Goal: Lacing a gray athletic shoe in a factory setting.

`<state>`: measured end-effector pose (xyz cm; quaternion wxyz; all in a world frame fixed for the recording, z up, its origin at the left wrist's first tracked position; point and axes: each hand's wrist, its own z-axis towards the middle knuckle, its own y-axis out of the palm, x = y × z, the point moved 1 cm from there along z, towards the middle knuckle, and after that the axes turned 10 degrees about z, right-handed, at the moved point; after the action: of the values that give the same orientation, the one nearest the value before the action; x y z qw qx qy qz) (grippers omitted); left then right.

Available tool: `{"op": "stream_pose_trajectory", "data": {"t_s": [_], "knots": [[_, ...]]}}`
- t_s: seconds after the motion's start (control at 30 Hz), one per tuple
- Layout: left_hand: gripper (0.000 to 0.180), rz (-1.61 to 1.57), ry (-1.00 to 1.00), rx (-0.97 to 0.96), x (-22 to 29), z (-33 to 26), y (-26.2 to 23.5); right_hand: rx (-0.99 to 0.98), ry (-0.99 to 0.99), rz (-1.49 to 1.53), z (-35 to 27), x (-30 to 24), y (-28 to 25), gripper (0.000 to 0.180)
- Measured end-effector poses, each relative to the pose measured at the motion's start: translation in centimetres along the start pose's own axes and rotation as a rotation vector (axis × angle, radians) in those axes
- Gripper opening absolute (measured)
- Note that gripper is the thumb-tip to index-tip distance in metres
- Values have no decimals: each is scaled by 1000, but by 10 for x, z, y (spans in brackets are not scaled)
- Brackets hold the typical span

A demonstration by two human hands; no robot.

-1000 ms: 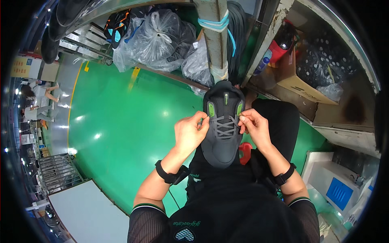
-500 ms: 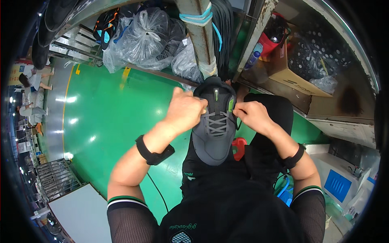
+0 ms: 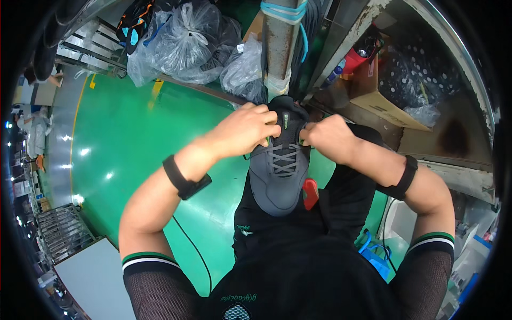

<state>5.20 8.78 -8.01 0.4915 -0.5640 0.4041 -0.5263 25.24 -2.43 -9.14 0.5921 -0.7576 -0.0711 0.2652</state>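
Note:
A dark grey sneaker (image 3: 274,186) rests on my black-trousered leg, its toe toward me. Grey laces (image 3: 284,160) criss-cross below its dark tongue (image 3: 286,124). On the shoe's left upper edge, my left hand (image 3: 246,128) is closed with bent fingers, a bit of bright green showing beside the fingertips. Opposite it, my right hand (image 3: 329,138) pinches the right upper edge near the top of the lacing. Green shows under those fingers too. Whether a lace end is also inside either grip is hidden.
Clear plastic bags (image 3: 186,48) fill a rack beyond the shoe, beside a metal post (image 3: 279,50) wrapped with blue cord. At right stands a metal shelf holding a cardboard box (image 3: 384,104). A red object (image 3: 310,193) lies by my thigh; a blue item (image 3: 376,261) is below.
My right hand has moved inward from the shoe's outer side to the edge beside the tongue. My left hand has shifted its grip on the left edge. Both elbows spread wider.

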Motion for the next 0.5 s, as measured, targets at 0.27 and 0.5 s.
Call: {"op": "stream_pose_trajectory", "data": {"t_s": [0.27, 0.5], "knots": [[20, -214, 78, -476, -27, 16, 10, -55, -331, 274, 19, 35, -9, 24], [24, -452, -8, -615, -34, 17, 8, -222, 34, 593, 13, 41, -5, 24]]}}
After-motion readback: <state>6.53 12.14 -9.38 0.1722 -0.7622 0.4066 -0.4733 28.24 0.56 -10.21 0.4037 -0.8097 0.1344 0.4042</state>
